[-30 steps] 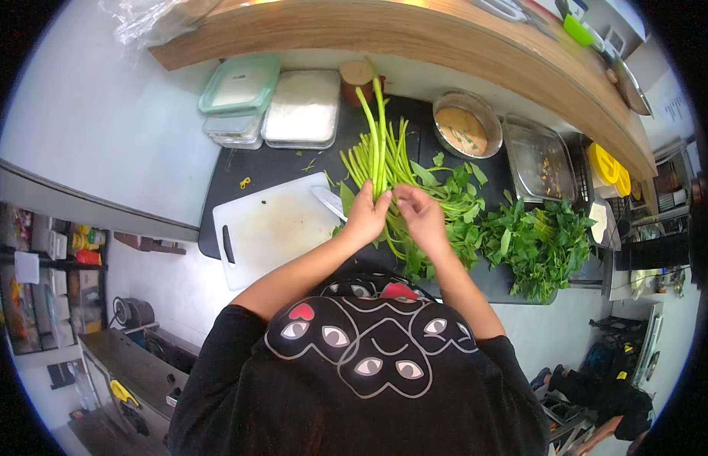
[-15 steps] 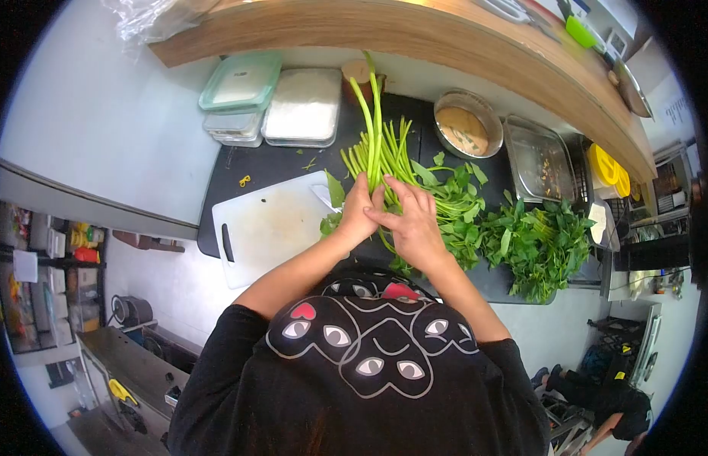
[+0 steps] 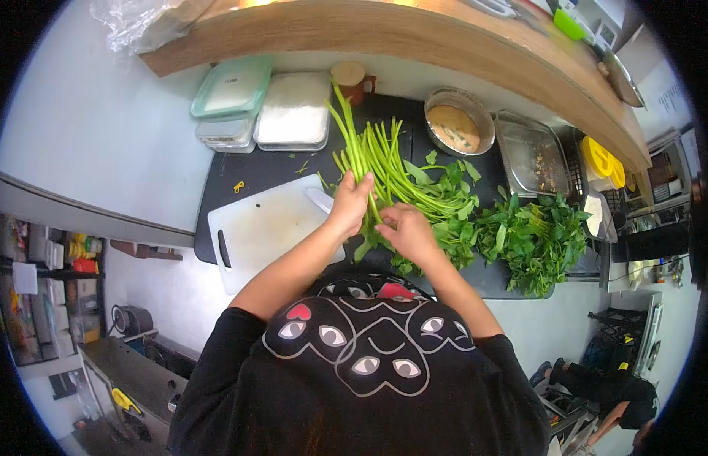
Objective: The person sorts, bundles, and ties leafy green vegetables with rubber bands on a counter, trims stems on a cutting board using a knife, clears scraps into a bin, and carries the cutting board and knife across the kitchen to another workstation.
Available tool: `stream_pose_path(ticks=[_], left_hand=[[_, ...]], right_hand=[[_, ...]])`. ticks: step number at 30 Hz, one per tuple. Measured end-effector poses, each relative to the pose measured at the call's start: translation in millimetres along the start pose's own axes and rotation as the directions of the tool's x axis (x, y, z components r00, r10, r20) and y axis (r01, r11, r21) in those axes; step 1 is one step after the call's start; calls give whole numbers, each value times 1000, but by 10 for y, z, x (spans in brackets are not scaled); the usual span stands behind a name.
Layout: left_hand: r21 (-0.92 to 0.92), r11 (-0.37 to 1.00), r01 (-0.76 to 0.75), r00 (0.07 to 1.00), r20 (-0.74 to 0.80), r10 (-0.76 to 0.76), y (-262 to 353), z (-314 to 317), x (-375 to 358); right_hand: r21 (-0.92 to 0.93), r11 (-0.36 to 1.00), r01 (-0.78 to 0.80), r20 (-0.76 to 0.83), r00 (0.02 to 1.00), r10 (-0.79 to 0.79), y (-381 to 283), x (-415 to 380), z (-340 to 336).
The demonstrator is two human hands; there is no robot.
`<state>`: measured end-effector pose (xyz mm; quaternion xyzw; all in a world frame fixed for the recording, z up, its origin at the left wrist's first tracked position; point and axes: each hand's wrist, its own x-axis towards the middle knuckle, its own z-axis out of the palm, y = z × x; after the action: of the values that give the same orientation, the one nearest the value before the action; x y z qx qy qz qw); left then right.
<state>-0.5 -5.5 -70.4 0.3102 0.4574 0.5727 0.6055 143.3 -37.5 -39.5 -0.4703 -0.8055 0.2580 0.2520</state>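
Note:
My left hand grips a bunch of long green stalks that point away towards the back of the dark counter. My right hand pinches a leafy stem at the lower end of the same bunch. More stalks with leaves lie on the counter just right of my hands. A heap of loose green leaves lies further right. A knife blade rests on the white cutting board beside my left hand.
Lidded plastic containers and a white box stand at the back left. A brown cup, a round metal bowl of brown sauce and a metal tray sit at the back. A curved wooden shelf overhangs. Another person crouches at lower right.
The bunch in my left hand has tilted left and its tips have swung towards the cup. My right hand has slid down from the stalks to the leafy lower end.

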Motion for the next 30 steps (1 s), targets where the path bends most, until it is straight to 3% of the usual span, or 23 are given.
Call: stream_pose_path(ticks=[3, 6, 12, 17, 18, 21, 23, 26, 29, 30], left_hand=[[-147, 988, 48, 999, -1, -48, 61, -25, -5], [-252, 965, 75, 997, 50, -64, 47, -120, 21], [-257, 963, 85, 996, 34, -79, -3, -58, -59], [-181, 983, 39, 986, 166, -9, -38, -123, -67], [-215, 975, 60, 992, 119, -35, -17, -112, -65], [-326, 944, 48, 998, 43, -36, 65, -40, -133], [-336, 940, 61, 996, 83, -35, 215, -7, -214], [-124, 989, -84, 972, 206, 108, 29, -172, -154], [82, 985, -151, 987, 63, 146, 3, -173, -166], [37, 984, -175, 984, 18, 175, -57, -172, -118]], right_hand=[[302, 934, -189, 40, 982, 186, -3, 18, -25], [529, 812, -246, 0, 957, 290, 143, 47, 67], [397, 910, -121, -70, 984, 162, -9, 160, -23], [332, 926, -182, 55, 983, 173, -7, 184, 44], [287, 937, -200, 56, 980, 192, -25, 190, 31], [417, 877, -240, 83, 971, 226, 55, 165, 68], [583, 774, -245, 52, 963, 266, 107, 184, 133], [579, 781, -234, 50, 966, 252, 154, 200, 41], [525, 809, -265, 75, 961, 267, 171, 198, 18], [517, 813, -267, 70, 960, 271, 139, 175, 8]])
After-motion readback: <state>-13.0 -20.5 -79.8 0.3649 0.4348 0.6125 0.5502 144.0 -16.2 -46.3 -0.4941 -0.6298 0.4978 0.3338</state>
